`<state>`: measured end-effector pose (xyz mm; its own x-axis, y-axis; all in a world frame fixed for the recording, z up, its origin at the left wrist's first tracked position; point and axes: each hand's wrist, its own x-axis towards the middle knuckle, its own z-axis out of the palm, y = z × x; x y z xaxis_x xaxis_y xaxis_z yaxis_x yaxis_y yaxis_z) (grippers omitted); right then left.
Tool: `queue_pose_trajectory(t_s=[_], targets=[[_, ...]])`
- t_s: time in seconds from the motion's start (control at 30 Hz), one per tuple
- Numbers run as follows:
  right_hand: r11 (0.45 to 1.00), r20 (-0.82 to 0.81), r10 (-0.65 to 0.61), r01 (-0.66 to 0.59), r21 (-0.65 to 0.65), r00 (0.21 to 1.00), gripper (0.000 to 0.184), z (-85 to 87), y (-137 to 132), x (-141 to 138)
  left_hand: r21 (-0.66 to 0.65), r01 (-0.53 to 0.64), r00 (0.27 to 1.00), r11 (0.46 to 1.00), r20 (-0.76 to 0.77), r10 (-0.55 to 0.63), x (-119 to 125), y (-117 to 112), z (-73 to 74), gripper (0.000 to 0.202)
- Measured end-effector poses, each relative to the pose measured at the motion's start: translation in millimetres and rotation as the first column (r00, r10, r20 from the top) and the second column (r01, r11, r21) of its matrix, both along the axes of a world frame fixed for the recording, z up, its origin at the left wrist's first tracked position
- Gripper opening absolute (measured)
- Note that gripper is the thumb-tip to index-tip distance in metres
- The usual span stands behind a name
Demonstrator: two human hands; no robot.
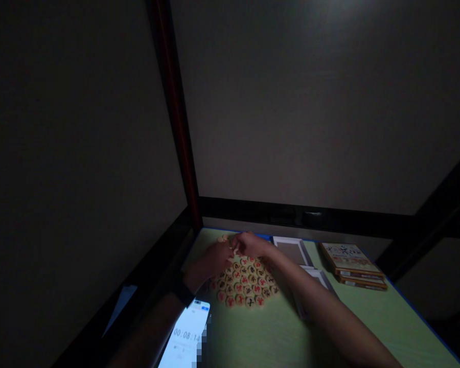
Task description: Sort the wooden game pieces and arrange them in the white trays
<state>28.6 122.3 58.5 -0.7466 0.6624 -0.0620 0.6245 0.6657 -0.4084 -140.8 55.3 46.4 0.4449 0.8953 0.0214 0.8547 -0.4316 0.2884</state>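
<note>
Both my hands meet at the far left of a green table (368,327), over a cluster of several round pale game pieces (245,283) marked with red and black characters. My left hand (214,258) is curled at the cluster's far edge, and a dark band sits on its wrist. My right hand (251,244) reaches in from the right, fingers bent and pinched near a piece where the two hands touch. The dim light hides what each hand grips.
A phone (187,337) showing a timer lies at the near left. Two shallow white-rimmed trays (291,250) lie right of the pieces. Stacked flat game boxes (352,263) sit at the far right. Walls and a dark red post (176,112) enclose the table.
</note>
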Motion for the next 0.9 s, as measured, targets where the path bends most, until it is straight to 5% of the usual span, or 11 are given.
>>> queue_pose_trajectory(t_s=[0.17, 0.43, 0.9], targets=[[1.000, -0.019, -0.001, 0.001, -0.011, 1.000, 0.024, -8.3, -0.2, -2.2, -0.050, -0.079, 0.995, 0.996, -0.063, 0.076, 13.2, -5.5, 2.5, 0.019], [0.999, 0.014, -0.014, 0.013, 0.050, 1.000, 0.028, -16.0, 6.3, -1.2, -0.022, -0.180, 0.974, 0.983, -0.146, 0.175, 20.5, -8.3, 2.4, 0.023], [0.978, 0.116, -0.072, 0.048, 0.203, 0.991, 0.030, -6.4, -6.0, -18.6, -0.041, -0.128, 0.992, 0.991, -0.007, 0.128, 10.7, -3.0, 4.0, 0.026]])
